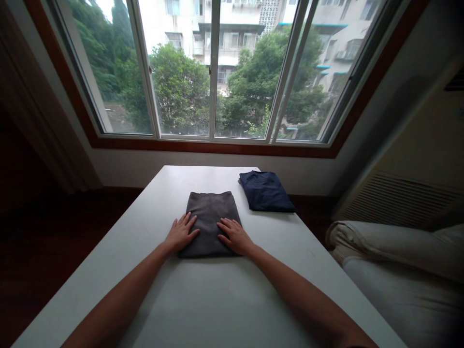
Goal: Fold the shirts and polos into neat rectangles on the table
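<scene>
Grey cloth (210, 212), folded, centre frame, on tabletop (203, 299). Left hand (182, 233): open, flat on its left side. Right hand (234, 236): likewise, right side; uneven pushing could skew folds. Navy cloth (266, 192), right of centre, edge-placed: nudging might drop it.

This looks like a room in a home, shown by the curtain (47, 106), the wood-trimmed window (213, 148) facing an apartment building (232, 43), and the cushioned sofa (402, 290) beside the white table (210, 299).
</scene>
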A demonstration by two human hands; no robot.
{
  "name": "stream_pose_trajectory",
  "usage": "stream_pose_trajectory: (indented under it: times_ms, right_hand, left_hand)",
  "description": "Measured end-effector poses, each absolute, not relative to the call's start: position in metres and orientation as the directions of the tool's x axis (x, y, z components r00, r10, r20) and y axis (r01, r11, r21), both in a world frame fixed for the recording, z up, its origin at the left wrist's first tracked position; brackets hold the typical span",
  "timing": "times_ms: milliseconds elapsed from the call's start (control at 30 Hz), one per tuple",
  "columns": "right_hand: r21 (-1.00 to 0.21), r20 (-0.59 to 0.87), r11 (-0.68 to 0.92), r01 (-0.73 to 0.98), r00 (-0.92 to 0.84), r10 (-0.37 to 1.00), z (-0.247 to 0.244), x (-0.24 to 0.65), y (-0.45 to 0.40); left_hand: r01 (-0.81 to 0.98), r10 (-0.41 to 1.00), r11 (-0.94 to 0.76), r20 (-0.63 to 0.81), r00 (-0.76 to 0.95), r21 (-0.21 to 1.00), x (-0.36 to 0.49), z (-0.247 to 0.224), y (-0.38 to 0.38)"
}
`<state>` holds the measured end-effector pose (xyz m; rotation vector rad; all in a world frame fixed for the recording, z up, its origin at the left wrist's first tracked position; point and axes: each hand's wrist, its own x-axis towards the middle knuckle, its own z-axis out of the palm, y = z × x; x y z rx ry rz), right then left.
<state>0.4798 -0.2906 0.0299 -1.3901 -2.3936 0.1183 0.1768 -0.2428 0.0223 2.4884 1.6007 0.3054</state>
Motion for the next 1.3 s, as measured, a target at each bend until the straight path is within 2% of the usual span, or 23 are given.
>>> stream_pose_trajectory:
  times_ms: [333,467,600,667,767,933,1033,1300]
  right_hand:
    - [-0.251,0.272,0.509,0.823,-0.445,0.854,0.03,0.48,-0.29]
    - [-0.253,0.269,0.509,0.823,-0.445,0.854,0.03,0.48,-0.291]
    - [-0.256,0.265,0.508,0.822,-0.446,0.855,0.03,0.48,-0.29]
    - [-0.255,0.268,0.507,0.823,-0.444,0.855,0.03,0.479,-0.29]
    - [-0.249,0.277,0.511,0.823,-0.445,0.852,0.029,0.479,-0.29]
    - [-0.242,0.286,0.511,0.825,-0.443,0.85,0.028,0.479,-0.29]
    - [-0.247,0.291,0.513,0.822,-0.442,0.848,0.028,0.478,-0.29]
    - [-0.244,0.287,0.515,0.822,-0.446,0.848,0.029,0.478,-0.29]
  left_hand:
    - [0.923,0.949,-0.313,0.05,0.31,0.224,0.162,0.016,-0.231]
    - [0.956,0.976,-0.218,0.056,0.211,0.196,0.156,0.014,-0.229]
    - [0.972,0.983,-0.144,0.142,0.118,0.185,0.159,0.021,-0.234]
    - [0.958,0.955,-0.214,0.248,0.164,0.189,0.166,0.03,-0.241]
    - [0.895,0.875,-0.404,0.366,0.317,0.189,0.182,0.044,-0.257]
    - [0.732,0.735,-0.657,0.37,0.568,0.181,0.208,0.055,-0.286]
    - [0.698,0.711,-0.692,0.341,0.615,0.184,0.214,0.053,-0.293]
    - [0.709,0.726,-0.677,0.336,0.6,0.197,0.206,0.053,-0.289]
